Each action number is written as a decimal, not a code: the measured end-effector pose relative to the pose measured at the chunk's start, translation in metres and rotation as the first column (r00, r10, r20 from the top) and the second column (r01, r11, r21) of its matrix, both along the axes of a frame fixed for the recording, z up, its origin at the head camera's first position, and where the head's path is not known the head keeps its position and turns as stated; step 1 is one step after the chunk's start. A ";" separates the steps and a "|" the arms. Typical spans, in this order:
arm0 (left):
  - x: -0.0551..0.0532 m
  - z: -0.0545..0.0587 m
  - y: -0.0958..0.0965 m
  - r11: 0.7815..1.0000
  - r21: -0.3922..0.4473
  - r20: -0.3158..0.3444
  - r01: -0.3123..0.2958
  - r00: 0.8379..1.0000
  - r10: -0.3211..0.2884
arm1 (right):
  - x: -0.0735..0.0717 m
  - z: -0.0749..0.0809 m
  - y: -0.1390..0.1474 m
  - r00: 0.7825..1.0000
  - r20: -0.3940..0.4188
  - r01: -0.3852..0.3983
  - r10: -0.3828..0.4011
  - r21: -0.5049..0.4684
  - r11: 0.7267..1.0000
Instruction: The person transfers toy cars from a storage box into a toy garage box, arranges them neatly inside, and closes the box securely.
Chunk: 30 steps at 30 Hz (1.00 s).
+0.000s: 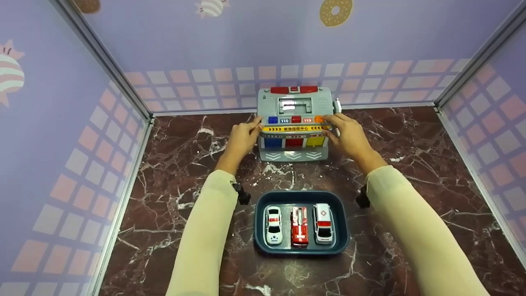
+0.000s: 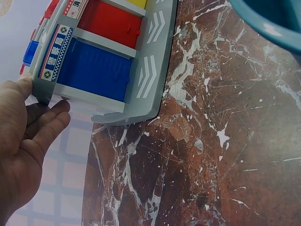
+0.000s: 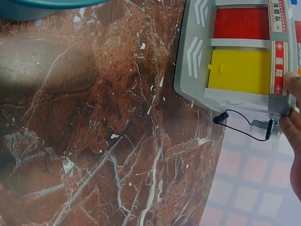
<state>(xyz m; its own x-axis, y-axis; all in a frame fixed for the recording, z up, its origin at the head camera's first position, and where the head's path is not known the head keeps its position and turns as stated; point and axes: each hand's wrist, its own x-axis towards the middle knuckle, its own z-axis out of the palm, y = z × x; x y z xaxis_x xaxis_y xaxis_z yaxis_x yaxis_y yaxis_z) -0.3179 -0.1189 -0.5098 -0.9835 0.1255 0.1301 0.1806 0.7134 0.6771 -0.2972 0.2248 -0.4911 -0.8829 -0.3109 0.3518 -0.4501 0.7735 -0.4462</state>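
Observation:
A grey toy garage (image 1: 267, 107) stands near the back wall, with red lights on top and blue, red and yellow doors, all shut. My left hand (image 1: 242, 139) grips its left side, thumb at the front edge and fingers curled at the side, as the left wrist view shows by the blue door (image 2: 94, 70). On the other side my right hand (image 1: 350, 135) holds the right edge between thumb and fingers, beside the yellow door (image 3: 240, 70). A black corded piece (image 3: 220, 117) hangs off that side in the right wrist view.
Nearer to me, a dark teal tray (image 1: 259, 242) lies between my forearms. In it sit a white police car (image 1: 274, 226), a red fire engine (image 1: 299, 226) and a white ambulance (image 1: 324, 224). Purple walls (image 1: 254, 45) close in the marbled tabletop (image 1: 176, 172) behind and at both sides.

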 end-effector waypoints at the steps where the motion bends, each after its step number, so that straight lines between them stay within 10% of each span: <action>1: 0.000 0.000 0.000 1.000 0.003 0.000 -0.001 1.000 0.001 | 0.000 0.001 0.000 1.000 0.001 0.000 0.000 0.007 1.000; 30: 0.001 -0.002 -0.001 1.000 0.012 -0.032 0.016 0.999 -0.015 | 0.000 0.001 -0.001 1.000 0.003 -0.004 0.004 0.022 1.000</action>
